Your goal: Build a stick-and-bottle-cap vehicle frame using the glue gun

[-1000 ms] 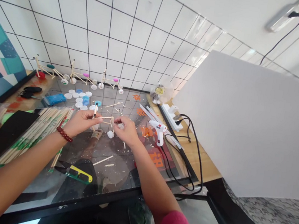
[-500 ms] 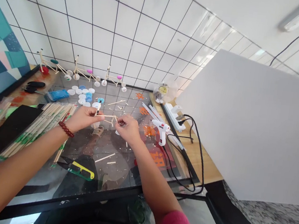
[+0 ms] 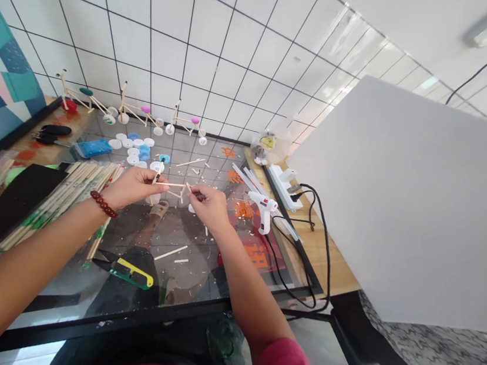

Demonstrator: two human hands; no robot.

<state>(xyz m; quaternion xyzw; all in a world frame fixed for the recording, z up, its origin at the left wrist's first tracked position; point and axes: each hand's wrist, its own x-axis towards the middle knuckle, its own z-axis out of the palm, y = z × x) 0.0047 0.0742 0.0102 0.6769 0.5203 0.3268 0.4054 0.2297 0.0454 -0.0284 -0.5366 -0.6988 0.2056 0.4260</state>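
Observation:
Between my hands, above the glass tabletop, is a small bicycle frame (image 3: 175, 185) made of thin wooden sticks, with a black-tipped upright at its left end. My left hand (image 3: 131, 188), a red bead bracelet on its wrist, pinches that left end. At the frame's right end my right hand (image 3: 209, 205) has thumb and fingers closed on a short stick piece. White and blue bottle caps (image 3: 134, 148) lie just beyond my left hand. Three finished stick bicycles (image 3: 139, 111) with cap wheels stand along the tiled wall.
A white glue gun (image 3: 263, 208) with its cord lies to the right, beside glue sticks (image 3: 250, 177) and a power strip (image 3: 285, 184). Yellow-green thread snips (image 3: 130, 272) rest near the front edge. Bundled chopsticks (image 3: 68, 196) and a black sheet (image 3: 14, 202) are on the left.
The view has shifted slightly. Both hands keep their pinch on the stick frame, which is held in almost the same pose.

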